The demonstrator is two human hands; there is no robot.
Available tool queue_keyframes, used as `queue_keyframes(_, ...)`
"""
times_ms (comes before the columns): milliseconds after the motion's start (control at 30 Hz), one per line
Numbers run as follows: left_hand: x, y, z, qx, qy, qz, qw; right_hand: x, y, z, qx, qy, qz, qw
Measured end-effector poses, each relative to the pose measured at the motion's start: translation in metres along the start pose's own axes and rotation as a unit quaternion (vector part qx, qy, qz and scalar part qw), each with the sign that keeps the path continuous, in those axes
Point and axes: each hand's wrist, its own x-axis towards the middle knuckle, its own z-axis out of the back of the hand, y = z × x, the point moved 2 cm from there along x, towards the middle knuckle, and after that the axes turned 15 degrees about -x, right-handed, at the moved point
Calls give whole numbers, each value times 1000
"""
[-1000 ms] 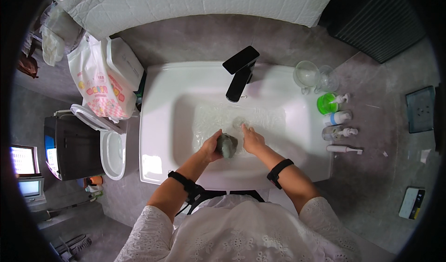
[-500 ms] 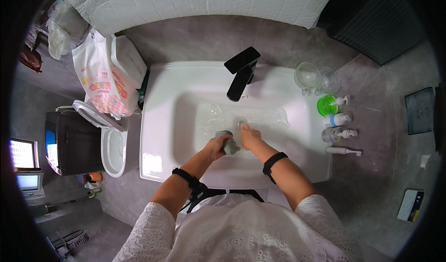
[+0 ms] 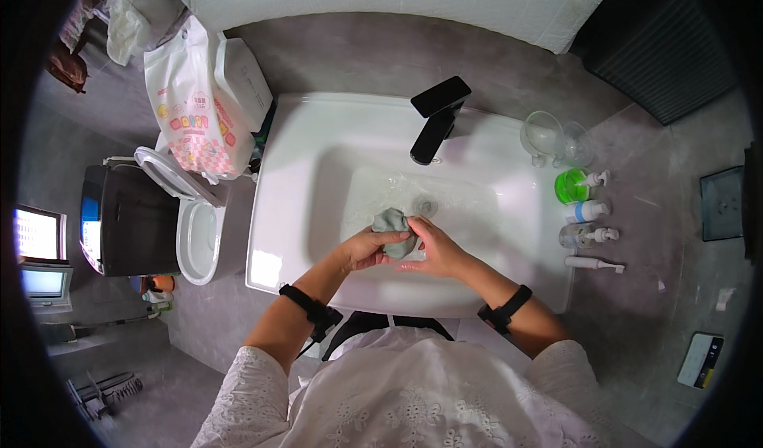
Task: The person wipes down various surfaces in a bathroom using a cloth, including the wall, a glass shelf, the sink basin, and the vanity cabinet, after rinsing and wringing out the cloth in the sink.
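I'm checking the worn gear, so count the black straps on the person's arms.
2. One black strap is on the left forearm; the other black strap is on the right forearm. Any under the sleeves would be hidden.

Grey walls [image 3: 342,50] enclose the room, with a bright window [image 3: 40,233] at far left and a white toilet [image 3: 199,275] beside a dark boxy appliance [image 3: 131,221].

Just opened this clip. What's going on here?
A person at a white sink holds what looks like a bunched grey-green cloth in the left hand, while the right hand touches its right side. Shallow water ripples in the basin; the drain lies just beyond the hands.
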Motion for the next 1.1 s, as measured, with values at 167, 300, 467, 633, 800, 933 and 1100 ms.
queue_keyframes(167,-8,-22,-12,48,87,14,995,-19,17,26,-280,-76,90,953)
queue_keyframes(300,-8,-26,-38,173,89,101,976,-12,29,31,-320,-113,231,912)
queue_keyframes(467,8,-25,-45,300,65,87,948,5,17,24,-432,-79,138,888)
queue_keyframes(633,33,-18,-44,545,23,-16,838,21,12,18,-499,11,15,866)
queue_keyframes(800,34,-23,-61,742,-58,-198,637,34,-9,25,-342,111,-56,931)
queue_keyframes(933,28,-31,-64,792,-46,-235,562,40,-30,28,-37,151,-105,982)
queue_keyframes(1100,11,-13,-40,787,-25,-418,453,10,-34,-7,220,243,-228,917)
